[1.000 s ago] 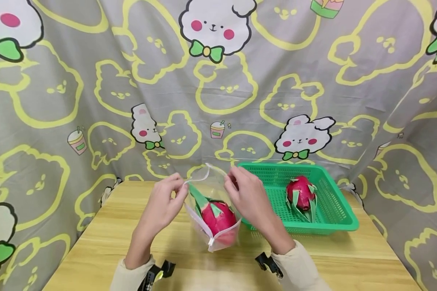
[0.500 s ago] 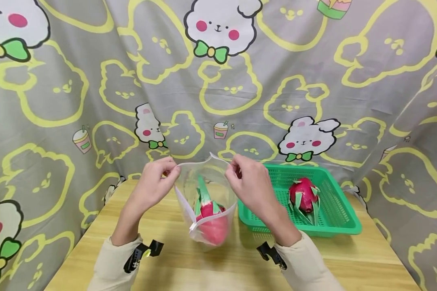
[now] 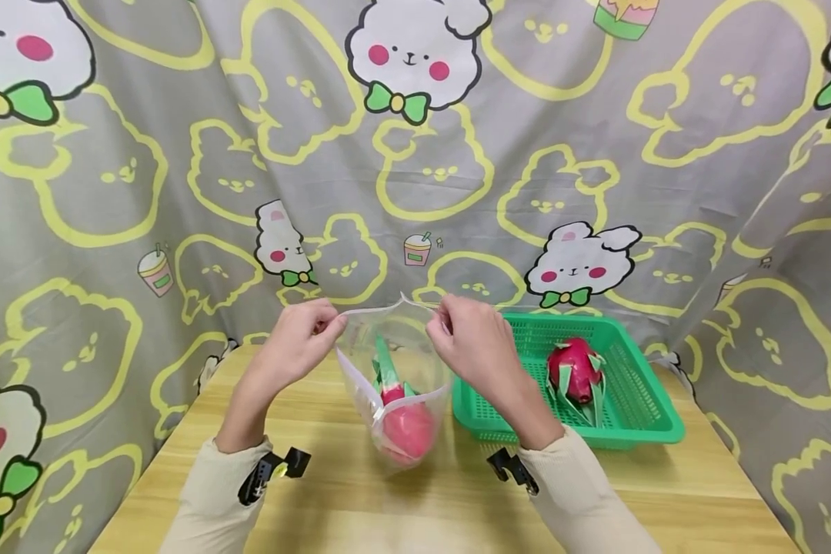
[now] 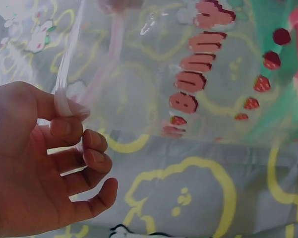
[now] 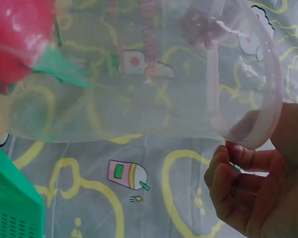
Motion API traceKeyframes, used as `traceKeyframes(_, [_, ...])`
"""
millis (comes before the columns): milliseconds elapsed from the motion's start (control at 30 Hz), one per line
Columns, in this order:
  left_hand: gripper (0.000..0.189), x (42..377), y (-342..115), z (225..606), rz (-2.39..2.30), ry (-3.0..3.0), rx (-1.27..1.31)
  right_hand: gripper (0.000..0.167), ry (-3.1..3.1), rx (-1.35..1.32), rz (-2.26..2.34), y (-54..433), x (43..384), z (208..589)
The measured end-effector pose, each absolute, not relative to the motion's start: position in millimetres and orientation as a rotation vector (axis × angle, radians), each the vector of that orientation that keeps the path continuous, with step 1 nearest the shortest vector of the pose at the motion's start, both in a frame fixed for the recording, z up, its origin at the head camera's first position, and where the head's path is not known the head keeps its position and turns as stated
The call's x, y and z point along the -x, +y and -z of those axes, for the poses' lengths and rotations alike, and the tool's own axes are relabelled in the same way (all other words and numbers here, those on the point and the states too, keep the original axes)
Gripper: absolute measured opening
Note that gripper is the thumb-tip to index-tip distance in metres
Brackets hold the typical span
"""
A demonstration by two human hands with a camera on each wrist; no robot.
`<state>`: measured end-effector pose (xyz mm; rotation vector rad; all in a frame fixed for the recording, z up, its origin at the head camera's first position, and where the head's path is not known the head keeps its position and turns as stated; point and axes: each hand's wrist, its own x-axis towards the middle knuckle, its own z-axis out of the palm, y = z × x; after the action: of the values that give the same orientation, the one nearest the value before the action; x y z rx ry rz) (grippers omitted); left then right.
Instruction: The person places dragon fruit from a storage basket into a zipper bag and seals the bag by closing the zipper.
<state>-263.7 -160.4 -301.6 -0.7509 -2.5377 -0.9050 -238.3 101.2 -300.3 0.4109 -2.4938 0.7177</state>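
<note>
A clear zip bag (image 3: 360,369) with its mouth spread wide hangs between my two hands. Inside, at the bottom, lies a red dragon fruit (image 3: 408,431) with a long green scale (image 3: 385,362) pointing up. My left hand (image 3: 298,338) pinches the left corner of the bag's mouth between thumb and index finger, its other fingers curled loosely in the left wrist view. My right hand (image 3: 474,335) pinches the opposite corner. Red lettering (image 4: 193,69) and small strawberries are printed on the bag.
A green plastic basket (image 3: 644,412) stands on the wooden table (image 3: 360,508) to the right, close to my right forearm. Another dragon fruit (image 3: 577,369) lies in it. A grey patterned curtain (image 3: 450,185) hangs behind and at both sides of the table.
My left hand has moved left and up, drawing the bag's mouth wider. The fruit has sunk lower in the bag. In the last half second the hands have barely moved.
</note>
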Motion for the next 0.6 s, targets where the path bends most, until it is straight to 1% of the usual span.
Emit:
traceKeyframes(167, [0.045, 270, -154, 311, 0.881, -2.578, 0.781, 0.028, -2.628, -0.488, -0.637, 97, 246, 306])
traceKeyframes(300, [0.045, 272, -153, 318, 0.889, -2.573, 0.745, 0.029, -2.684, -0.538, -0.597, 99, 248, 311])
traceKeyframes(600, [0.043, 268, -151, 327, 0.883, -2.547, 0.64, 0.021, -2.642, -0.539, -0.532, 107, 249, 322])
